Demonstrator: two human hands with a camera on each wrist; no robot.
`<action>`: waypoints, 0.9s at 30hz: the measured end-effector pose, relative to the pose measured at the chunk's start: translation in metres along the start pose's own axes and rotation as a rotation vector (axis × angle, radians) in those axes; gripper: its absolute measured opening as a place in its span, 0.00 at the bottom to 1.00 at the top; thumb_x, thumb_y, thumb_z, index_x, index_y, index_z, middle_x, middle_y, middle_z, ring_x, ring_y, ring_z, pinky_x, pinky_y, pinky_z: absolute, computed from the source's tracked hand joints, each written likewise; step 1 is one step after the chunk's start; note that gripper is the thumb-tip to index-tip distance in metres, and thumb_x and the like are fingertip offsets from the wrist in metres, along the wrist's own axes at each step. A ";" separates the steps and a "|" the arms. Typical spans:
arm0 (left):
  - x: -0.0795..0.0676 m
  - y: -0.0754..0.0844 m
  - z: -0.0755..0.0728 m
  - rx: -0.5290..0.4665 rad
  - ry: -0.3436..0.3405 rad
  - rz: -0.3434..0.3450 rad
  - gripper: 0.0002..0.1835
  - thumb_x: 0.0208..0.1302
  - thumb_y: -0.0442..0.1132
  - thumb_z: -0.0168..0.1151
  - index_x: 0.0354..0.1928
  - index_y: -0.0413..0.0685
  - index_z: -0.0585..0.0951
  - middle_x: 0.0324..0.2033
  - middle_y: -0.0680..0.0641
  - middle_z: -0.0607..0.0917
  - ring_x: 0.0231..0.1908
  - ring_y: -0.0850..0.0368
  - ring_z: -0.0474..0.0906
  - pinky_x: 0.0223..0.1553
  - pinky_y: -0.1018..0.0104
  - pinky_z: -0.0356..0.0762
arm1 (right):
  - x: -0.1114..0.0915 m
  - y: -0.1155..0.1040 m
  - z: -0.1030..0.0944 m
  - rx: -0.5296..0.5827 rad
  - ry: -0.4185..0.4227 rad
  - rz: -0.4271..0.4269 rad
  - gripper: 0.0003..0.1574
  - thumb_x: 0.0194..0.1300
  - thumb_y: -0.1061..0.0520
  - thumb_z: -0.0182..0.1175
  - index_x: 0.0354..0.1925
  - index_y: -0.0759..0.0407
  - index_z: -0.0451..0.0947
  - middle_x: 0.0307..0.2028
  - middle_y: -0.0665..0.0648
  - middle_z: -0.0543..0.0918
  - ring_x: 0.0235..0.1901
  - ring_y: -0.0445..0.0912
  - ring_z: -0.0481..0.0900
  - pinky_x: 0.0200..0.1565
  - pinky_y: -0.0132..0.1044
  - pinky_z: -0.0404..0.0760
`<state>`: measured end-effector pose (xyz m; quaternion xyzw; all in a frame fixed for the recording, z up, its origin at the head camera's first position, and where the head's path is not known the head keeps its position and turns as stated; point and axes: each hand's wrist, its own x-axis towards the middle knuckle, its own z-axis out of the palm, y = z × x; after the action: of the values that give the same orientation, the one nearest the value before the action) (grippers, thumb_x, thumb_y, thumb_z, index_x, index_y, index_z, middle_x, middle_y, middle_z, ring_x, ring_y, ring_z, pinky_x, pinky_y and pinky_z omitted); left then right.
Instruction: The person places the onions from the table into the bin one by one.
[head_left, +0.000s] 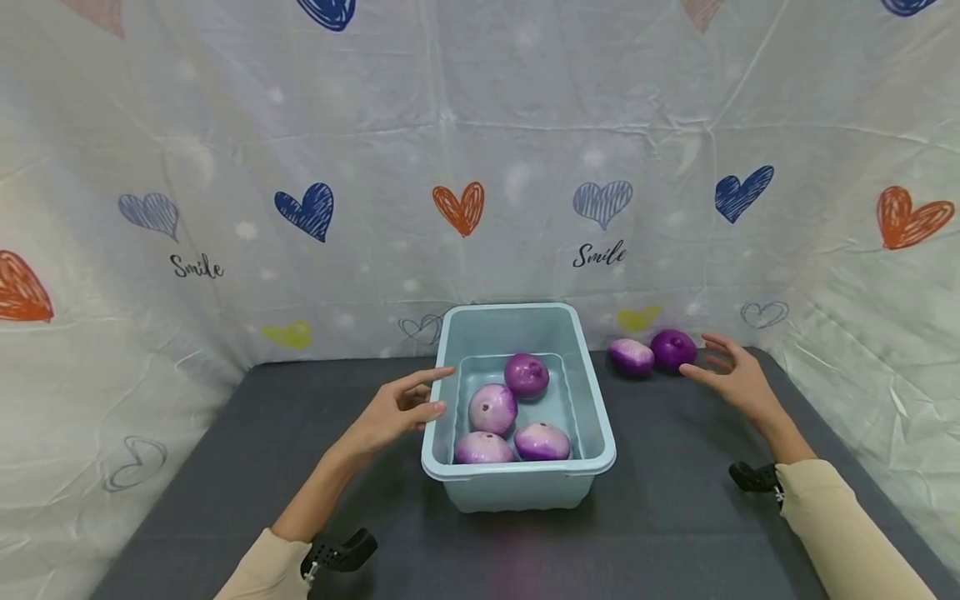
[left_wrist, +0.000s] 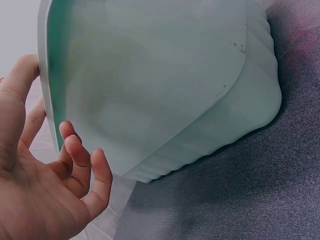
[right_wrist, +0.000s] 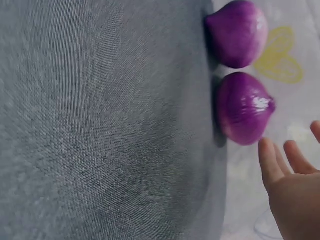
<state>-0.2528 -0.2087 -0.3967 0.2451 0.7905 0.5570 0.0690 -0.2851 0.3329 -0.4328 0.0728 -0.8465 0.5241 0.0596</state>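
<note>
In the head view a pale blue plastic bin (head_left: 517,469) holds several purple onions, among them a darker one (head_left: 527,375) toward the back. My left hand (head_left: 393,412) grips the bin's left rim: thumb and index finger reach over the edge, while the other fingers (left_wrist: 100,175) curl outside the wall. Two more onions lie right of the bin, a paler one (head_left: 631,357) and a deep purple one (head_left: 673,350), side by side. My right hand (head_left: 731,383) is just right of the deep purple onion, thumb and fingers spread with nothing between them, fingertips close to its side.
A dark grey cloth (head_left: 660,517) covers the table under the bin. Behind it and along both sides hangs a white curtain (head_left: 510,150) printed with hearts and "Smile"; the two loose onions lie right at the table's back edge, against this curtain.
</note>
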 end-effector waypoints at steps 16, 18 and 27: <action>-0.001 0.003 0.001 0.007 0.005 0.001 0.29 0.72 0.41 0.65 0.73 0.56 0.73 0.31 0.43 0.72 0.28 0.54 0.69 0.36 0.54 0.74 | 0.028 0.018 0.001 -0.130 -0.057 -0.015 0.65 0.64 0.50 0.73 0.80 0.64 0.41 0.75 0.77 0.45 0.70 0.76 0.50 0.62 0.67 0.60; -0.002 0.003 0.001 0.011 0.010 -0.004 0.29 0.72 0.41 0.65 0.73 0.56 0.73 0.32 0.43 0.72 0.28 0.53 0.70 0.37 0.53 0.74 | 0.032 0.020 0.002 -0.143 -0.059 -0.019 0.65 0.64 0.50 0.73 0.80 0.65 0.42 0.74 0.77 0.46 0.69 0.76 0.51 0.62 0.68 0.60; -0.001 0.001 -0.001 0.013 0.007 -0.009 0.29 0.72 0.42 0.65 0.73 0.55 0.72 0.31 0.43 0.72 0.28 0.48 0.70 0.38 0.52 0.75 | 0.044 0.026 0.011 -0.150 -0.042 -0.045 0.64 0.62 0.51 0.75 0.79 0.68 0.45 0.73 0.76 0.52 0.68 0.74 0.56 0.61 0.68 0.63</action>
<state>-0.2515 -0.2100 -0.3956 0.2400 0.7955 0.5524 0.0671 -0.3339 0.3322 -0.4525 0.0983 -0.8826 0.4560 0.0589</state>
